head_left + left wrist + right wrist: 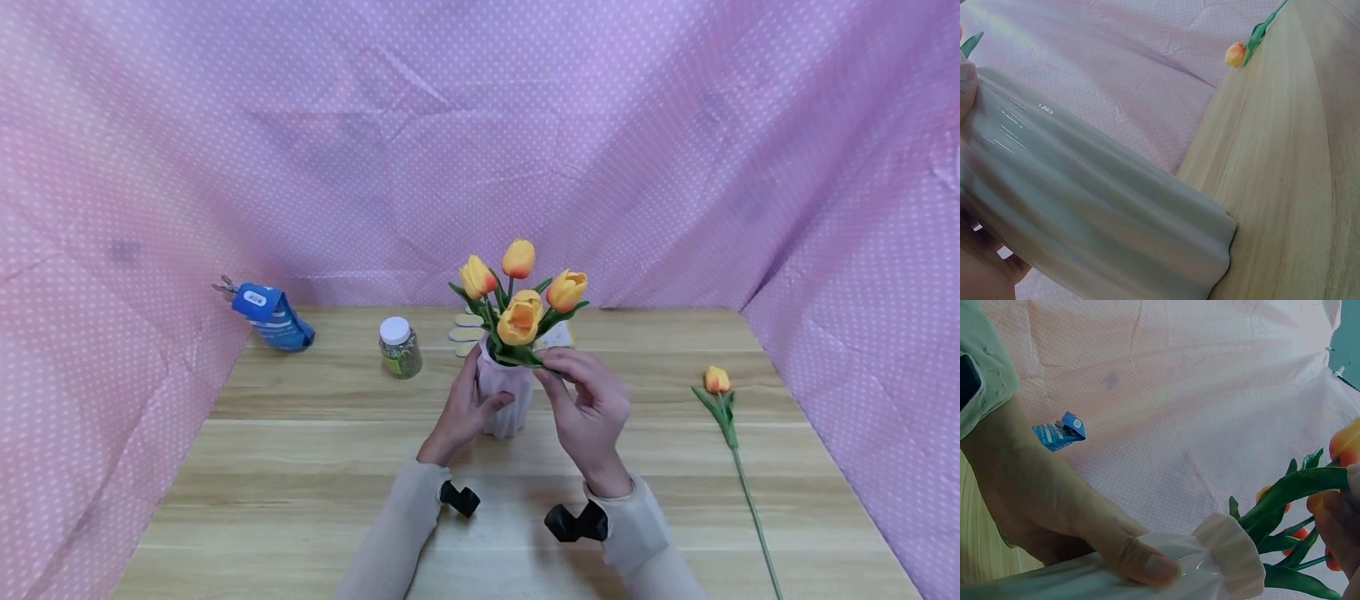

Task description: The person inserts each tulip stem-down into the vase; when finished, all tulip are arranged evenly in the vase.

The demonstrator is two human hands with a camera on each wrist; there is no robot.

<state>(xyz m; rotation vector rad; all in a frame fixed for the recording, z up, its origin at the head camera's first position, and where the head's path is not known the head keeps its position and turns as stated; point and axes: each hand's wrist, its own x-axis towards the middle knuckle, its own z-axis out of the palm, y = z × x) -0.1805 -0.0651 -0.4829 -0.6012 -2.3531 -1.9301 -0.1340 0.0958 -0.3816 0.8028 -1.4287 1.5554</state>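
Observation:
A pale, fluted vase point(504, 408) stands upright on the wooden table, holding several yellow-orange tulips point(519, 322) with green leaves. My left hand point(459, 417) grips it from the left, thumb across the front below the rim. In the left wrist view the vase's glossy ribbed wall point(1097, 194) fills much of the picture. On the other side, my right hand point(592, 412) pinches the tip of a tulip leaf point(1297, 487) between thumb and fingers, just outside the vase's wavy rim point(1229, 556). The stems' lower ends are hidden inside the vase.
A single tulip point(717, 381) with a long stem lies on the right of the table point(300, 467). To the left are a white-capped jar point(401, 354) and a clipped blue bag point(273, 318). Pale yellow-edged items point(467, 335) lie partly hidden behind the vase. Pink dotted cloth point(375, 167) surrounds the table.

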